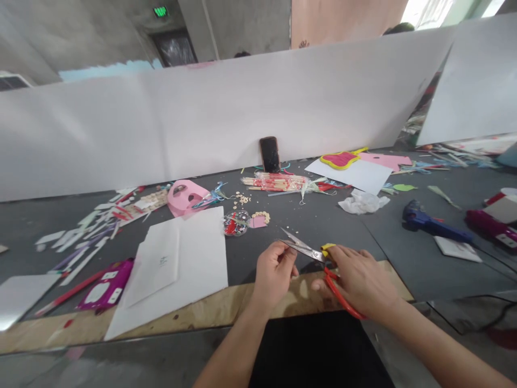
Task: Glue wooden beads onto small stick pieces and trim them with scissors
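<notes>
My right hand (359, 277) is wrapped round a pair of scissors (308, 250) with red handles, the blades a little apart and pointing left. A small yellow piece (327, 248) shows at the fingers of that hand, close to the scissors' pivot. With thumb and forefinger pressed together, my left hand (277, 275) is at the blades; whatever sits in the pinch is too small to make out. Just beyond the hands lie a pink tag edged with pale beads (259, 220) and a clear round dish of small bits (237, 223).
White boards (202, 253), a purple box (107, 285) and a pink mask (188, 198) lie leftward. Farther back are wrapped sticks (278, 182) and a phone (270, 154) against a white partition (210, 118). Rightward are crumpled tissue (363, 202) and a blue glue gun (434, 223) with its cord.
</notes>
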Tool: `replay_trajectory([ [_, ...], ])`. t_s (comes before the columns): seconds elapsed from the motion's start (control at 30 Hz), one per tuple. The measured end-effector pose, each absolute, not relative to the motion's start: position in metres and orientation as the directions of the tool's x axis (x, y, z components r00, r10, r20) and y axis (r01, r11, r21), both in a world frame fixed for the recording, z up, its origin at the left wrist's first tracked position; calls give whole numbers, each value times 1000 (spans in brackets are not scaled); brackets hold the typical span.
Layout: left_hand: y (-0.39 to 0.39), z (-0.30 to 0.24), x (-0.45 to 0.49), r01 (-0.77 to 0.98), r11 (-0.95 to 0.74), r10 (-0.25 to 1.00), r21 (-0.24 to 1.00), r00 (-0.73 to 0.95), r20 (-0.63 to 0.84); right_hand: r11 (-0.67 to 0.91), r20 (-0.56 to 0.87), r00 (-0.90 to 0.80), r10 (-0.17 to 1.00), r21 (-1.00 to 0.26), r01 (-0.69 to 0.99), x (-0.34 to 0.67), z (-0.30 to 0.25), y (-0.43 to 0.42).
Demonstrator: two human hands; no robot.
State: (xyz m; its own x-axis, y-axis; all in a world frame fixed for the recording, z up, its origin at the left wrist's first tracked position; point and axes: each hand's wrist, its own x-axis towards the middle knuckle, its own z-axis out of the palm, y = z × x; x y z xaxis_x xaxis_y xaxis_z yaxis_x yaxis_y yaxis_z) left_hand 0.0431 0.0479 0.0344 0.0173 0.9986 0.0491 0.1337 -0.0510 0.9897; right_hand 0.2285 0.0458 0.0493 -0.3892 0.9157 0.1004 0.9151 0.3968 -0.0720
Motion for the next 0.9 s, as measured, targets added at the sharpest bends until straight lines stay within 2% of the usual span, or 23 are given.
replay_trajectory([
  [0.2,46,29,41,45,-33,996,998,83,29,448,175,-429,886,-84,890,229,44,46],
  [0.4,46,25,35,-72,73,977,995,205,-57,478,154,-464,873,-71,876,230,42,45],
  [0.67,45,27,36,-17,90,981,996,173,-86,422,60,-418,906,-115,899,228,41,44],
  [0.9,43,31,40,149,-93,996,984,28,90,357,-43,-366,930,-138,924,226,45,43],
])
